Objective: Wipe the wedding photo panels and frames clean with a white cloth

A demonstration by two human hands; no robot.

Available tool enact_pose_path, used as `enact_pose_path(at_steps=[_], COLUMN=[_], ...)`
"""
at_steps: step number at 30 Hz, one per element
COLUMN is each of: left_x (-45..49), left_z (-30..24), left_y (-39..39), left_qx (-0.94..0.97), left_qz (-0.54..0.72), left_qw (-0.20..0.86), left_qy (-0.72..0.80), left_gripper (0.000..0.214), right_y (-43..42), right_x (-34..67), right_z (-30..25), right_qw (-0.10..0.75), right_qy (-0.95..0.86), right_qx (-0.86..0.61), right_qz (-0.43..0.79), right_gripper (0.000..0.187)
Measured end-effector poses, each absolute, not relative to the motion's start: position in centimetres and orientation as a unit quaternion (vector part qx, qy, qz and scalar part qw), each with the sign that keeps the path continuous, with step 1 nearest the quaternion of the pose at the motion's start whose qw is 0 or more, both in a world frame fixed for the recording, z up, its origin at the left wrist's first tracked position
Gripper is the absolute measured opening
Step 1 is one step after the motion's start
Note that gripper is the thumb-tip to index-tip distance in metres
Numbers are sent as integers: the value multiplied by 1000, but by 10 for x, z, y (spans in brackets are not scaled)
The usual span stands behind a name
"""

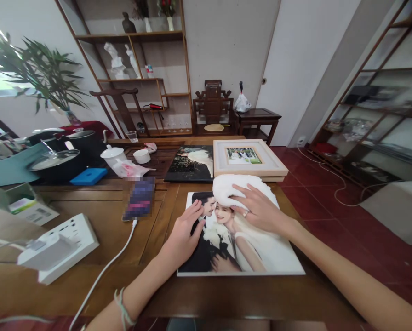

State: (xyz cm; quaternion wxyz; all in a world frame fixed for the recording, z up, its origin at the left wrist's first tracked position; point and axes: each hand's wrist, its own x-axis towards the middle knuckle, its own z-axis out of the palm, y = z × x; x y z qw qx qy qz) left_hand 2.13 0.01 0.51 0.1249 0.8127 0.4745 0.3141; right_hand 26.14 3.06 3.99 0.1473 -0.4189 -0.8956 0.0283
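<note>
A large printed wedding photo (pixel 223 239) of a couple lies face up at the near edge of the wooden table. On its left side my left hand (pixel 185 230) rests flat, fingers stretched out and nothing in them. My right hand (pixel 261 209) has hold of a fluffy white cloth (pixel 223 186) at the photo's upper edge, its fingers spread and pressed into the pile. The cloth covers part of the top edge. Just behind it lie a light wooden frame (pixel 278 171) with a small photo inside and a dark photo panel (pixel 178 170).
On the left stand a white power strip (pixel 85 234), a blurred-out phone (pixel 139 200) with a white cable (pixel 114 257), a blue box (pixel 88 176), a lidded pan (pixel 56 161) and a white teapot (pixel 112 156). The table (pixel 261 296) ends on the right above a red tiled floor (pixel 326 197).
</note>
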Motion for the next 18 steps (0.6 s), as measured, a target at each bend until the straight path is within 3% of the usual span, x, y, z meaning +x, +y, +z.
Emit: enact_pose_path(at_steps=[11, 18], left_x=[22, 21], left_z=[1, 0], left_y=[1, 0], left_qx=[816, 815], left_qz=[315, 319], left_qw=[114, 124], left_qy=[471, 467], left_gripper=[34, 34], right_y=[-90, -62], right_x=[257, 262], right_z=[49, 52], right_qw=[89, 103], right_qy=[-939, -925], right_qx=[-294, -339], right_qz=[154, 134], right_gripper=[27, 38])
